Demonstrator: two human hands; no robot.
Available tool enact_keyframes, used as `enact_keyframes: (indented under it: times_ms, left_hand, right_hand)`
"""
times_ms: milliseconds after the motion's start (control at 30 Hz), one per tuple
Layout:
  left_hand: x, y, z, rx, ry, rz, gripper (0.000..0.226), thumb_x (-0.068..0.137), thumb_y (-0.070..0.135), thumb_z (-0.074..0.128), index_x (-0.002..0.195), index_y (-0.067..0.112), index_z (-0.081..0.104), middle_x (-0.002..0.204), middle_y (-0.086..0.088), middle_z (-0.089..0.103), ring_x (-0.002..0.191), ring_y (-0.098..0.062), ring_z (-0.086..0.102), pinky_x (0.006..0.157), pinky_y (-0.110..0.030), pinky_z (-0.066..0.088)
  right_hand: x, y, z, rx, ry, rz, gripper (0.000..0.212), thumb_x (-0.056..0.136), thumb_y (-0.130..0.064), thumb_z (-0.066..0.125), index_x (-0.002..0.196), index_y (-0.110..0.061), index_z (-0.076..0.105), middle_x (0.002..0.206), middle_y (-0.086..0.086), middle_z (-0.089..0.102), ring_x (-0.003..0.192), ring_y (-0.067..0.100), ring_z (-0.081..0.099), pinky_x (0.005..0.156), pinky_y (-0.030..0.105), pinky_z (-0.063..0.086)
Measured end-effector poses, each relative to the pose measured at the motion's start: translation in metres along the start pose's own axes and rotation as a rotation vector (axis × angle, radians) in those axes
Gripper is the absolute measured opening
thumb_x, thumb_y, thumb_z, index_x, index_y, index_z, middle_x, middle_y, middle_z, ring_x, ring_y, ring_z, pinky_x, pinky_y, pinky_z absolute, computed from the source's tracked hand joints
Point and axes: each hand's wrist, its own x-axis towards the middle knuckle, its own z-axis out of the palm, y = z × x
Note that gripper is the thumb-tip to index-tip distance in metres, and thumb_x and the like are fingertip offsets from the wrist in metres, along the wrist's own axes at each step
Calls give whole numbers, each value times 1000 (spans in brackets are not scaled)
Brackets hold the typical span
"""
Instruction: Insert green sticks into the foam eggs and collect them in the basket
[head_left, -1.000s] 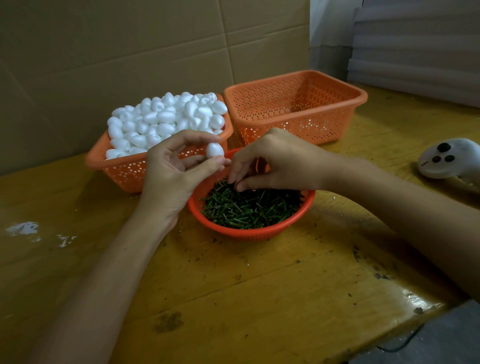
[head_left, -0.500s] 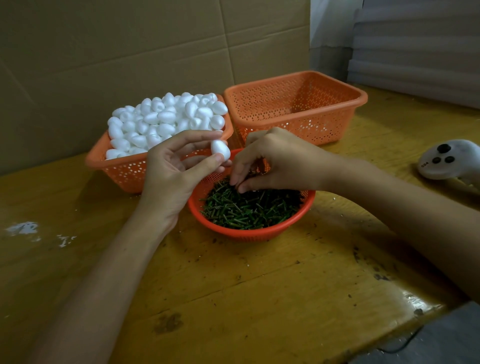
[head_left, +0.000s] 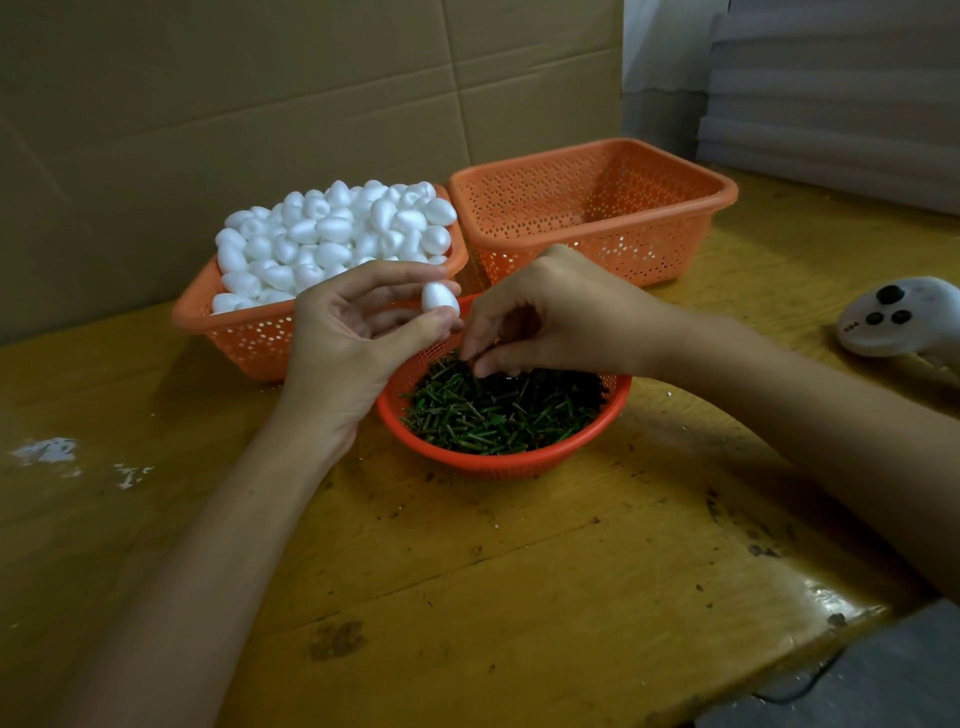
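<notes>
Over the round orange bowl (head_left: 498, 465), both hands meet. The left hand (head_left: 353, 332) pinches one white foam egg (head_left: 440, 299) between thumb and fingertips. It holds the egg up near the other hand, likely so a stick can be pushed in fast. The right hand (head_left: 545, 317) is curled, with its fingertips down in the green sticks (head_left: 498, 415). It looks like it is picking one out, but I cannot tell if it has a stick yet.

The bowl of sticks sits close in front, easy for both hands to reach. Just behind it on the left is an orange basket (head_left: 234, 332) heaped with more foam eggs (head_left: 332, 234). Beside that, on the right, is a second orange basket (head_left: 597, 208). No eggs show inside it, so I think the done eggs go there. By the look of it, the job is only starting.

All of this sits on a yellow wooden tabletop (head_left: 519, 571) with dark marks and some white bits (head_left: 47, 449) at the left. A white controller (head_left: 898, 317) with dark buttons lies far to the right. Brown cardboard (head_left: 260, 104) stands behind the baskets like a wall.
</notes>
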Motion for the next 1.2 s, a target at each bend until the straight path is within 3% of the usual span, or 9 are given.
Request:
enact_keyframes:
  times_ms: [133, 300, 567, 1000, 1200]
  left_hand:
    - [0, 0, -1, -31, -10, -14, 26, 90, 0, 78, 110, 15, 76, 109, -11, 80, 93, -30, 79, 84, -30, 63]
    - [1, 1, -1, -39, -20, -27, 25, 93, -3, 71, 112, 13, 74, 109, -11, 80, 95, -29, 79, 82, -28, 63]
    - [1, 2, 0, -47, -11, -36, 21, 93, -2, 69, 108, 12, 74, 107, -11, 80, 94, -31, 79, 81, -27, 62]
    - [0, 5, 1, -11, -10, -17, 29, 86, 2, 82, 112, 15, 76, 115, -10, 78, 95, -32, 79, 87, -33, 62]
    - [-1, 8, 4, -13, -11, -29, 47, 80, 3, 86, 123, 16, 70, 113, -10, 79, 104, -31, 78, 92, -35, 61]
  right_hand:
    - [0, 0, 0, 53, 0, 33, 20, 82, -23, 89, 98, -16, 79, 85, -9, 79, 67, 0, 73, 76, 23, 59]
    - [0, 2, 1, 114, 24, 69, 23, 81, -23, 89, 98, -13, 77, 83, -6, 79, 61, 5, 74, 65, 14, 55]
    - [1, -1, -1, -31, 25, 29, 19, 82, -32, 88, 97, -23, 80, 89, -13, 78, 86, -2, 72, 85, 31, 55]
    - [0, 0, 0, -46, 17, 12, 16, 84, -32, 86, 97, -25, 81, 92, -14, 78, 91, -2, 72, 88, 35, 55]
    - [1, 1, 0, -51, 5, -6, 13, 85, -32, 85, 96, -27, 82, 91, -13, 78, 90, -2, 71, 86, 36, 55]
